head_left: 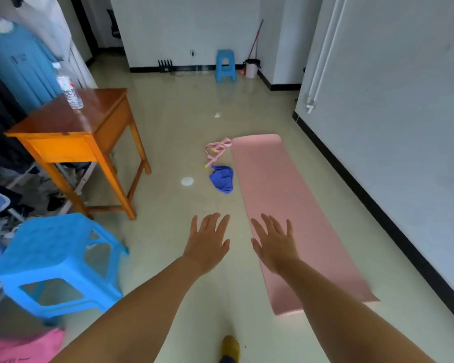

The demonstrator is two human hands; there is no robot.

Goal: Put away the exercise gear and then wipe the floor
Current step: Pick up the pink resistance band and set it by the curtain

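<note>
Three items of exercise gear lie on the pale glossy floor point(247, 106), none put away. Long pink foam exercise mat point(286, 205) is fully unrolled, lying flat along the floor's right side, near the black skirting of the right wall. Pink skipping rope point(215, 150) sits in a loose heap just beside the mat's far left corner; crumpled blue cloth point(222, 178) lies just nearer, touching or almost touching the mat's left edge. Left hand point(207, 242) and right hand point(274, 243) are both held out in front, palms down, fingers straight and spread, holding nothing; the right hand is over the mat, the left over bare floor beside it. Cannot tell whether either touches anything below. Orange wooden bench point(71, 121) at the left carries a clear plastic water bottle point(70, 87); a blue plastic stool point(55, 258) stands nearer. Judgement: task at its very start. Remaining: roll the mat, gather the rope, stow both, then wipe the floor, where a white spot point(187, 181) shows near the cloth.
</note>
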